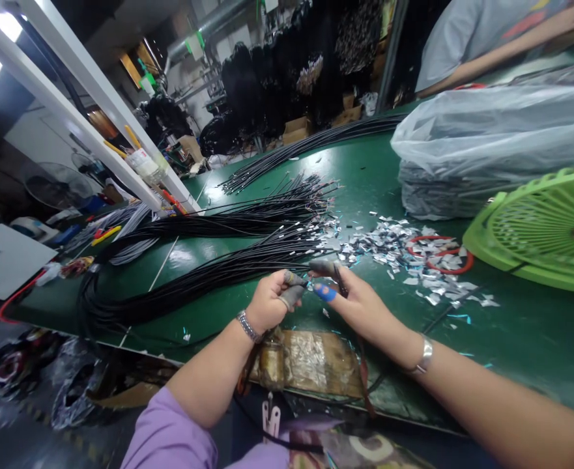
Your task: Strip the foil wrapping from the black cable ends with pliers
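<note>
My left hand (266,305), with grey covers on its fingertips, pinches the end of a thin black cable over the table's front part. My right hand (365,305) has blue tape on the thumb and a grey cover on a finger. It closes on the same cable end from the other side, and small bluish strands (309,283) show between the fingertips. The exact grip is partly hidden by the fingers. Just behind the hands lie the ends of a thick black cable bundle (203,277). A second bundle (228,221) with stripped ends lies beyond it.
Silvery foil scraps (389,242) and red rings (450,264) lie right of centre. A green fan (550,228) and a plastic-wrapped stack (492,156) stand at right. A tape-wrapped block (320,365) sits at the front edge. Another person's arm (502,55) reaches in at top right.
</note>
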A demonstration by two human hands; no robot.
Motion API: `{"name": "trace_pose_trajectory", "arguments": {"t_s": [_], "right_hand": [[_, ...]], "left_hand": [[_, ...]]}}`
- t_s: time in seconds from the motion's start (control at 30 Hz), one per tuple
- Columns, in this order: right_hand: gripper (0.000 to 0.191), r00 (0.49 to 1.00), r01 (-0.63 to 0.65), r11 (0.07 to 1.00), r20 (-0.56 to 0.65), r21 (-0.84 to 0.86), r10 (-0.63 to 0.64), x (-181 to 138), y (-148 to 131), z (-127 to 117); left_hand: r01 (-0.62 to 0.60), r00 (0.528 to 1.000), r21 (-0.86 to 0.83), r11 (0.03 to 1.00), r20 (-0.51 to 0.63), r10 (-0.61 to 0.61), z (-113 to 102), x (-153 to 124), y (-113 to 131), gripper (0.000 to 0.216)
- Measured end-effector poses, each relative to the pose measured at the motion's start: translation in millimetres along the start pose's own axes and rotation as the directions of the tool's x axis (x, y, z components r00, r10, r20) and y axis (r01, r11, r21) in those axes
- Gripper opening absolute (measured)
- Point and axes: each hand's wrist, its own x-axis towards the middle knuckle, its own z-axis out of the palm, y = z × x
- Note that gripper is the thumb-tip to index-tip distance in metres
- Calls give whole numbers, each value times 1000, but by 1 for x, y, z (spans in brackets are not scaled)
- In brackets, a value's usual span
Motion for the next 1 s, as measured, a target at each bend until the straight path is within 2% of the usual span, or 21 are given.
{"name": "trace_pose_trajectory", "arguments": {"t_s": [0.1, 0.23, 0.33, 0.43, 0.57, 0.77, 0.87, 1.0], "right_hand": [[45, 996, -38, 999, 77, 22, 36, -1, -1, 4], [41, 992, -35, 999, 121, 40, 29, -2, 0, 5], [39, 992, 24, 999, 123, 24, -26, -1, 1, 4], [35, 988, 136, 990, 80, -26, -134, -1, 0, 4], [36, 976, 216, 964, 34, -155, -213, -2, -2, 2], [40, 967, 205, 922, -78, -328, -243, -5, -1, 0], [32, 964, 201, 927, -105, -316, -245, -4, -1, 0], [27, 976, 115, 973, -159, -200, -148, 0, -2, -1]], "left_hand": [[-33, 999, 29, 999, 33, 32, 0, 0, -3, 30], [-94, 991, 53, 994, 101, 89, -3, -1, -5, 30], [-122, 981, 66, 990, 159, 110, -5, -1, -5, 27], [-100, 977, 55, 993, 192, 88, -5, 0, -5, 27], [-29, 992, 21, 999, 126, 26, -2, 1, -5, 29], [21, 1000, -2, 1000, 13, -21, 3, 2, -6, 29], [15, 1000, 12, 1000, 14, -15, 2, 2, -4, 27], [22, 999, -7, 1000, 45, -21, 1, 1, -2, 27]]}}
